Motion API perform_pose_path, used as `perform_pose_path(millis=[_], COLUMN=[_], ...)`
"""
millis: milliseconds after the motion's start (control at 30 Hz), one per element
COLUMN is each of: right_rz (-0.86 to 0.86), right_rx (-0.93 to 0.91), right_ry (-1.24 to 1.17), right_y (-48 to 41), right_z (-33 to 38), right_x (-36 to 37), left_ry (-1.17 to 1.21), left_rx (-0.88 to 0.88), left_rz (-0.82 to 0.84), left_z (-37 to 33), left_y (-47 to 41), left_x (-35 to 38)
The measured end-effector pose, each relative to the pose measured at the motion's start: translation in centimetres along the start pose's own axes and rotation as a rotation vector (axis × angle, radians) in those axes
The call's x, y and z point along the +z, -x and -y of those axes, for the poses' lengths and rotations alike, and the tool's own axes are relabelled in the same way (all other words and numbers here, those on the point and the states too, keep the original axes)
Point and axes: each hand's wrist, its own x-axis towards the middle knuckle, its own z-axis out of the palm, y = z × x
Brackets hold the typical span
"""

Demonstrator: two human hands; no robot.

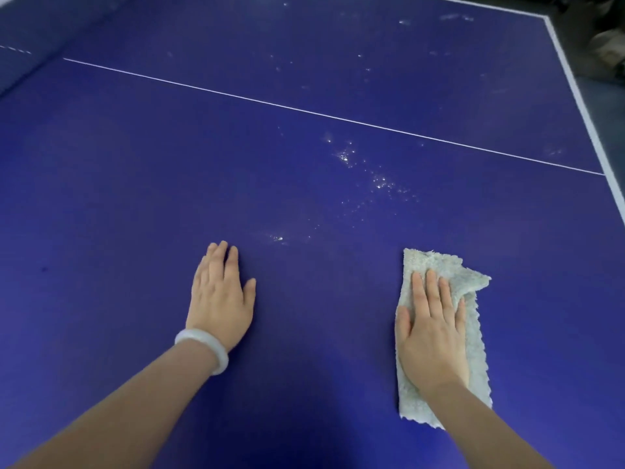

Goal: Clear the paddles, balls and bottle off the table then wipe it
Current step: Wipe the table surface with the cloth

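The left grip [220, 299] was laid flat on the blue bench [135, 198], fingers straight and close together, with a pale bangle [203, 350] worn at its wrist. The right grip [433, 336] was pressed, fingers straight and slightly spread, on a folded grey cloth [436, 265] lying on the bench toward its right side. Glinting specks [345, 159], possibly water droplets, were scattered beyond both, mostly short of the white line [304, 111].

The blue table [135, 184] is being crossed by a thin white line [304, 111]; droplets [345, 158] are being carried near its middle; a grey cloth [439, 265] is being pressed flat toward the right edge; the left hand [220, 299] is being rested palm-down, apart from it.
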Motion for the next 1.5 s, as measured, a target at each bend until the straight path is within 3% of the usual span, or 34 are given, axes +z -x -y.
perform_pose_path(millis=[300, 533, 800, 867, 967, 1033, 1200, 1267, 1400, 1500], right_rz=[0.009, -0.045, -0.054, -0.016, 0.029, 0.046, 0.007, 0.008, -0.005, 0.045], right_rx=[0.052, 0.358, 0.447, 0.358, -0.011, -0.132, 0.162, 0.200, 0.208, 0.058], right_ry=[-0.028, -0.082, -0.113, -0.114, -0.071, -0.068, -0.079, -0.068, -0.059, -0.069], right_y=[0.2, -0.4, -15.8, -19.0, -19.8, -19.3, -21.5, -24.3, -31.6, -35.1], right_z=[0.1, 1.3, 2.1, 4.8, 7.7, 6.2, -1.0, -1.7, 0.0, 4.5], right_x=[0.2, 0.7, -0.9, -0.8, 0.0, -0.2, -1.7, -2.0, -2.5, -2.3], left_ry=[-0.162, -0.146, -0.127, -0.131, -0.137, -0.129, -0.143, -0.148, -0.178, -0.185], left_rx=[-0.053, -0.057, -0.059, -0.057, -0.061, -0.061, -0.062, -0.066, -0.079, -0.082], left_rz=[-0.051, -0.070, -0.074, -0.081, -0.087, -0.078, -0.063, -0.064, -0.061, -0.055], left_z=[0.9, 1.2, 1.3, 1.3, 1.2, 1.2, 1.0, 1.1, 1.1, 1.0], left_y=[-5.1, -5.2, -5.2, -5.2, -5.2, -5.2, -5.2, -5.2, -5.3, -5.4], left_x=[0.6, 1.1, 1.3, 1.3, 1.2, 1.2, 1.0, 1.0, 1.1, 1.2])
